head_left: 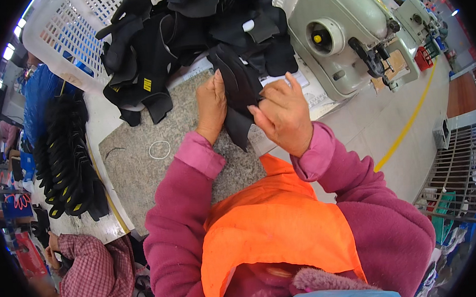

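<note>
A dark, limp piece of black fabric (235, 84), shaped like a shoe upper or sleeve part, is stretched between my hands over the work table. My left hand (212, 106) is closed on its left edge, thumb pointing up along the cloth. On the other side my right hand (285, 113) pinches its right edge with thumb and curled fingers. The lower tip of the fabric hangs down between my wrists. Just beyond my hands lies a heap of similar black fabric pieces (194, 35), some with yellow labels.
A white plastic basket (54, 37) stands behind the heap at far left. A grey-green sewing machine (329, 41) is at the right. On the mottled mat (137, 180) lies a white loop (159, 149). A row of black pieces (69, 162) and a person in checked sleeves (96, 274) are at left.
</note>
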Demonstrator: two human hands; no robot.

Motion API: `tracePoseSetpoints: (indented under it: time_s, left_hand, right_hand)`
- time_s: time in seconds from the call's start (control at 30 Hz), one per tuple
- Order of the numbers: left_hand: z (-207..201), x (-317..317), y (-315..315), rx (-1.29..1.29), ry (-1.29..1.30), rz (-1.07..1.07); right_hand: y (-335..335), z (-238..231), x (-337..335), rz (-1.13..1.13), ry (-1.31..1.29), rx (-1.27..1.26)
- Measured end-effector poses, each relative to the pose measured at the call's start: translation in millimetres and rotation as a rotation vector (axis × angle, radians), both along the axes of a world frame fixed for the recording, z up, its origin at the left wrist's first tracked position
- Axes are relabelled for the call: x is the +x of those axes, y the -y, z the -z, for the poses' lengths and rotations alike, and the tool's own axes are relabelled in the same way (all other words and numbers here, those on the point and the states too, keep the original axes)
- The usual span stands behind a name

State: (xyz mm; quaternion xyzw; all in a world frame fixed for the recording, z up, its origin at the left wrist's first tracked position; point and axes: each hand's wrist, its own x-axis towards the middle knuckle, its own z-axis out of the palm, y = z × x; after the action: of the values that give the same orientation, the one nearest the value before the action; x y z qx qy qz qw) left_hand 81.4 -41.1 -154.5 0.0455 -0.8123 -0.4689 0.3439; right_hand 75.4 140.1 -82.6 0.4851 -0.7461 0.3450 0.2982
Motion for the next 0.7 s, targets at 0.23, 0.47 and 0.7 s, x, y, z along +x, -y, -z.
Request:
tracePoseSetpoints:
  time_s: [0.23,0.47,0.7]
  left_hand:
    - [4,2,11,-0.054,-0.011,-0.077]
    - [1,13,22,-0.183,0.272,-0.049]
    - [-87,-24,33,-0.161,-0.482,0.208]
  right_hand:
    - [-3,-11,-13,0.032,0.017,0.069]
    - [-4,5,-12,-0.055,0.108,0.034]
    - [-8,-8,-15,-0.171,0.171,0.07]
